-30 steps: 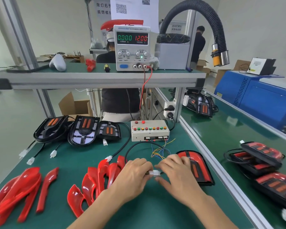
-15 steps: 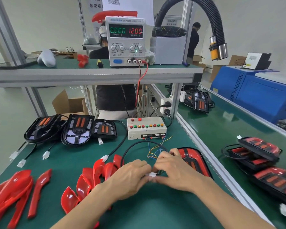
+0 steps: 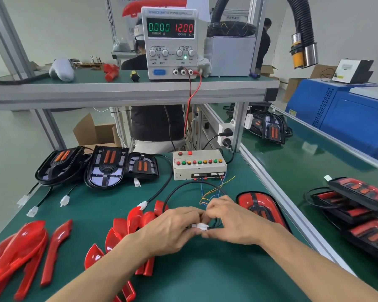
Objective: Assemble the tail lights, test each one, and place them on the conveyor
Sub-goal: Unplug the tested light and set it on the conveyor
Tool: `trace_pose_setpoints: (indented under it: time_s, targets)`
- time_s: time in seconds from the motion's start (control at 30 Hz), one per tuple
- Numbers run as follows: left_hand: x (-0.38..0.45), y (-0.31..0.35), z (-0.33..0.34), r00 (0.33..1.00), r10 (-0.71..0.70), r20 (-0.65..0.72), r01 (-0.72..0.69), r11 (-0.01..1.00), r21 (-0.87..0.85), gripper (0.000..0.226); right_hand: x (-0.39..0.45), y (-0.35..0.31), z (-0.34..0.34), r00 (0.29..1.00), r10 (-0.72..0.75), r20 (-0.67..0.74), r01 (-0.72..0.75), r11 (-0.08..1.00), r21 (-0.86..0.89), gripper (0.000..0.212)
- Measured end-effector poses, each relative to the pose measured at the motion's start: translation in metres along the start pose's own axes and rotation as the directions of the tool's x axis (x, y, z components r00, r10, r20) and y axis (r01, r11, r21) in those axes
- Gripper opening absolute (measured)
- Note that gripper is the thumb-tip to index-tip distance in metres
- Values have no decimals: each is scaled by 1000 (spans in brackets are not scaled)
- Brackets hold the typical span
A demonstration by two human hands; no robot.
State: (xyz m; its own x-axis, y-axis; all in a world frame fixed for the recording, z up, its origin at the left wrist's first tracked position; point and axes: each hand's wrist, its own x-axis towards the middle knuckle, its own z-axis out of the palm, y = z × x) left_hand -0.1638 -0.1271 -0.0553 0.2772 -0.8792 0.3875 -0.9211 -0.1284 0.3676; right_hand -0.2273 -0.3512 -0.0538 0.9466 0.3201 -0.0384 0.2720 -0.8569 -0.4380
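My left hand (image 3: 170, 229) and my right hand (image 3: 229, 223) meet at the bench centre, both pinching a white plug connector (image 3: 200, 226) between their fingertips. Thin coloured wires (image 3: 212, 190) run from it back to the beige test box (image 3: 198, 164) with its row of buttons. An assembled red tail light (image 3: 258, 203) lies just right of my right hand, partly hidden by it. Three black lamp housings (image 3: 106, 166) with white-plugged cables sit at the back left. Red lens covers (image 3: 129, 227) are piled under my left wrist.
More red lenses (image 3: 20, 249) lie at the front left. The power supply (image 3: 170, 42) on the shelf reads 0.000 A and 12.00 V. Finished tail lights (image 3: 358, 205) lie on the green conveyor (image 3: 303, 171) at right. Another person sits behind the bench.
My hands have stayed together on the connector, drawing slightly closer. The camera has tilted down and nearer to the bench. The supply reading is unchanged.
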Motion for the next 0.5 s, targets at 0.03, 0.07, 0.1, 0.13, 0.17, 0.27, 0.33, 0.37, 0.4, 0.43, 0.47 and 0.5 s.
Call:
trace_pose_setpoints:
  time_s: [0.03,0.07,0.1,0.13,0.17,0.27,0.33,0.37,0.4,0.43,0.47,0.5]
  targets:
    - [0,-1,0,1000,3,-3,-3,1000,5,16,1,0,0,1000,0,1,0,1000,-2,27]
    - [-1,-2,0,1000,3,-6,-3,1000,8,16,2,0,1,1000,-1,1,1,1000,-4,28]
    - [-1,-2,0,1000,0,-8,0,1000,9,16,3,0,2,1000,-5,1,5,1000,-6,29]
    - [-1,-3,0,1000,-1,-8,1,1000,8,17,3,-1,2,1000,-10,0,10,1000,-7,29]
    - [-2,-4,0,1000,-1,-7,1,1000,7,18,4,-1,3,1000,-15,-1,15,1000,-10,28]
    - [-3,-5,0,1000,-8,-10,8,1000,1,20,5,-2,3,1000,-31,2,31,999,-31,32]
    - [-4,-5,0,1000,-15,-12,15,1000,-4,21,6,-2,1,999,-40,4,40,998,-45,34]
    - [-4,-6,0,1000,-18,-8,17,1000,-8,21,6,-3,0,999,-42,8,43,998,-42,35]
    - [-4,-6,0,1000,-20,-3,20,1000,-13,21,7,-3,0,999,-45,12,45,998,-35,35]
    - [-4,-6,0,1000,-22,0,22,1000,-17,22,7,-3,-1,999,-48,13,48,998,-28,34]
    - [-3,-6,0,1000,-22,0,22,1000,-19,22,7,-3,-1,999,-51,14,52,998,-23,33]
    - [-4,-6,-1,1000,-21,-4,21,1000,-21,22,7,-2,-1,998,-53,15,53,998,-18,31]
